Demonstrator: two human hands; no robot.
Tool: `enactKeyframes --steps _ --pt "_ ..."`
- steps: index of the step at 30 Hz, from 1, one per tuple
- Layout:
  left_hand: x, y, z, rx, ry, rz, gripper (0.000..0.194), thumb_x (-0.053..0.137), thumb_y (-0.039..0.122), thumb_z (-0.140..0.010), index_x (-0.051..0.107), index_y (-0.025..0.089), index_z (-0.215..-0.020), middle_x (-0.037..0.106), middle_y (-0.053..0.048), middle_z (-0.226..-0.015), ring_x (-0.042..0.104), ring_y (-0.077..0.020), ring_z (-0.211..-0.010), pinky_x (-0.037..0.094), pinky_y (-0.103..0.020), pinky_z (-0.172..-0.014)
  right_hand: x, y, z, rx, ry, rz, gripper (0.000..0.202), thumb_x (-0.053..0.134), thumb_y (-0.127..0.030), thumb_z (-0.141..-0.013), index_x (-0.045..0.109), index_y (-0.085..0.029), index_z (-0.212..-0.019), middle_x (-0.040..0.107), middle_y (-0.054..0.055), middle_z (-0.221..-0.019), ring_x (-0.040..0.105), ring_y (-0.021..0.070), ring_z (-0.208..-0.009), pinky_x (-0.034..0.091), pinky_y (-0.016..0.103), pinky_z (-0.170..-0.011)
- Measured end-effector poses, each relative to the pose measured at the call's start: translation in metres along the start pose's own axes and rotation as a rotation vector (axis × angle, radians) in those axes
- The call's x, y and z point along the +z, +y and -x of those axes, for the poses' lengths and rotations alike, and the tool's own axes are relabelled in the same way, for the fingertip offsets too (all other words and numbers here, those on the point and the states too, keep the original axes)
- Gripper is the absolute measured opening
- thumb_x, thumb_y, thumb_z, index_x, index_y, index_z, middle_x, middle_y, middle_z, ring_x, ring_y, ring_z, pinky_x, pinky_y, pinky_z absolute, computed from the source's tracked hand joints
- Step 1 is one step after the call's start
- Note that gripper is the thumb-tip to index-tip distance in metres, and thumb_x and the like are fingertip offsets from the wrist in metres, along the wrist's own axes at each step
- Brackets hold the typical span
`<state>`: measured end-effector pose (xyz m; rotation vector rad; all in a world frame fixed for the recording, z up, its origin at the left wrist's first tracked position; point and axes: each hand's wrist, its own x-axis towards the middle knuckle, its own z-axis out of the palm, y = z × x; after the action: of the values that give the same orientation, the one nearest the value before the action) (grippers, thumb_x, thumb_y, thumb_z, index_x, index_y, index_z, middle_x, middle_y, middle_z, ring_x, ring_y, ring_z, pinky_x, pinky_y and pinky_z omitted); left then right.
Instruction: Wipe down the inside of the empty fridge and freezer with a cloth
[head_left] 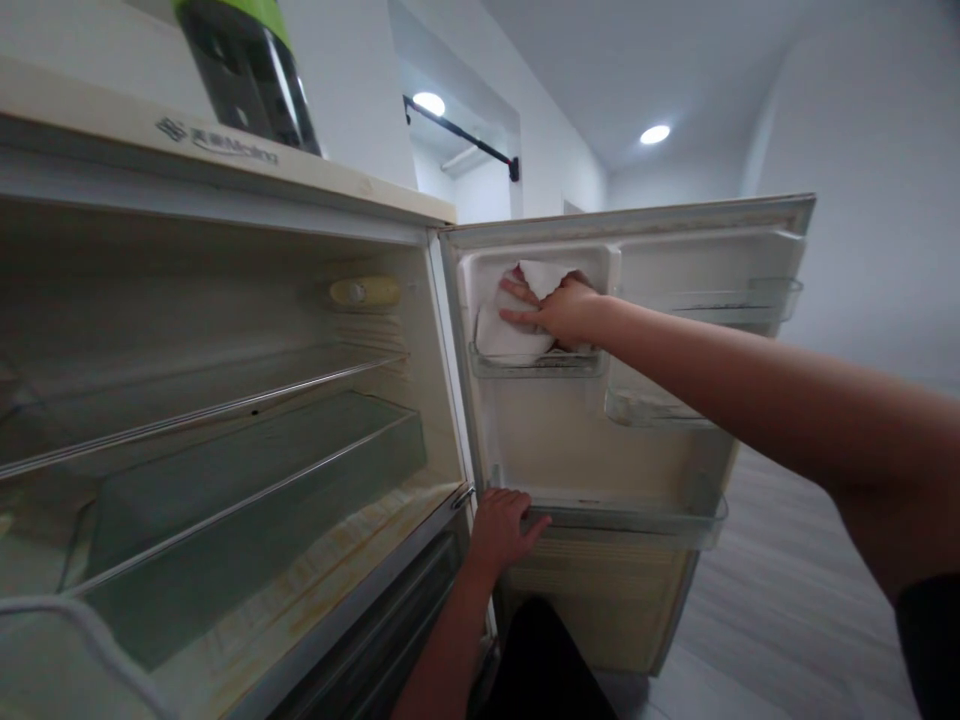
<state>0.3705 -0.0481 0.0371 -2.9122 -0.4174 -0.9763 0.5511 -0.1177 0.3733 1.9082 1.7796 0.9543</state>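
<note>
A white cloth (504,330) is bunched under my right hand (566,305). The hand presses it against the inner panel of the open fridge door (555,430), just above a small clear door shelf (536,368). Its index and middle fingers are spread over the cloth, while the other fingers are partly hidden. Lower down, near the hinge side, my left hand (501,525) has its fingers curled over the end of the long clear door shelf (630,520), with the thumb along its front. The fingertips there are hidden.
The fridge compartment (225,240) stands open at the left, with a glass shelf (300,385), a greenish clear drawer (262,500) and yellow-brown stains on its floor. A dark container with a green lid (247,70) stands on top. A pale cable (90,625) crosses the lower left.
</note>
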Motion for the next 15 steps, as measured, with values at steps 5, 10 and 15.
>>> enactKeyframes --steps 5,10,15 --pt "-0.001 0.001 0.000 0.002 -0.012 0.001 0.039 0.060 0.057 -0.091 0.055 0.023 -0.073 0.067 -0.002 -0.075 0.063 -0.0232 -0.078 0.043 -0.040 -0.080 -0.009 0.005 0.017 0.134 -0.060 0.033 0.091 0.058 -0.011 -0.085 0.019 -0.039 -0.162 -0.014 0.003 -0.170 0.003 0.0396 -0.157 0.028 0.073 -0.113" --pt "-0.003 0.001 0.000 0.000 -0.012 0.011 0.037 0.060 0.055 -0.091 0.056 0.023 -0.075 0.067 -0.002 -0.075 0.063 -0.0226 -0.078 0.043 -0.041 -0.082 -0.001 0.015 0.026 0.108 0.069 -0.020 0.069 0.049 -0.019 -0.093 0.034 -0.035 -0.158 0.008 0.005 -0.172 0.023 0.0407 -0.153 0.025 0.073 -0.115" --pt "-0.003 -0.003 0.002 0.022 -0.013 0.016 0.039 0.058 0.057 -0.092 0.055 0.022 -0.075 0.066 -0.002 -0.076 0.063 -0.0225 -0.077 0.044 -0.041 -0.081 -0.016 0.010 0.065 0.150 0.244 -0.085 0.047 0.043 -0.022 -0.095 0.059 -0.016 -0.139 0.060 0.018 -0.139 0.052 0.0420 -0.132 0.034 0.065 -0.111"
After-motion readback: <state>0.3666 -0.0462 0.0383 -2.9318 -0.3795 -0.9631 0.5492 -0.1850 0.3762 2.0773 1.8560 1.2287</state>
